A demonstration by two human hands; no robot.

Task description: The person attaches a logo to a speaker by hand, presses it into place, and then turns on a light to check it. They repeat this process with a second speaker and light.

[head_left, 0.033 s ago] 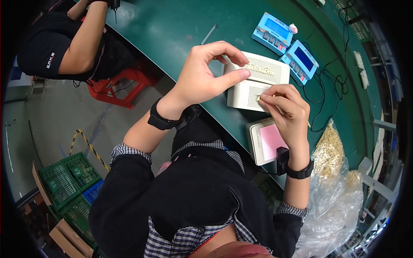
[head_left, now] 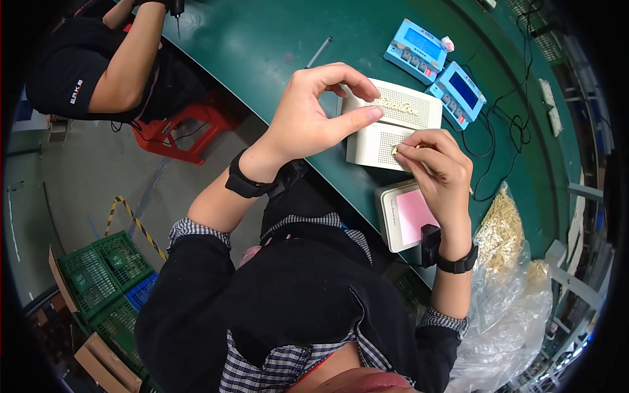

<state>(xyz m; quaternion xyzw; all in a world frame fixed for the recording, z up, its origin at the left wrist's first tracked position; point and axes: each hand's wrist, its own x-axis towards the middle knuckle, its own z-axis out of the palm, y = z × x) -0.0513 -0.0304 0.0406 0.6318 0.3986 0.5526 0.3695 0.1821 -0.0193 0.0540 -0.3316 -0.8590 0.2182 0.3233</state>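
Two off-white perforated panels lie side by side on the table, the farther panel (head_left: 426, 116) and the nearer panel (head_left: 367, 145). Gold script-shaped lettering (head_left: 401, 107) rests on the farther one. My left hand (head_left: 318, 111) reaches to that panel's left part, thumb and forefinger spread apart with nothing visible between them. Over the nearer panel, my right hand (head_left: 440, 160) pinches a small pale-gold piece (head_left: 395, 150) between thumb and fingertips. The fingers hide most of the piece, and whether it touches the panel I cannot tell.
A tin with a pink pad (head_left: 411, 216) sits at the green table's (head_left: 262, 46) near edge. Beyond the panels stand two blue screened devices (head_left: 415, 50) with black cables. Plastic bags of gold pieces (head_left: 501, 226) lie right. A co-worker's arm (head_left: 134, 59) holds a driver at upper left.
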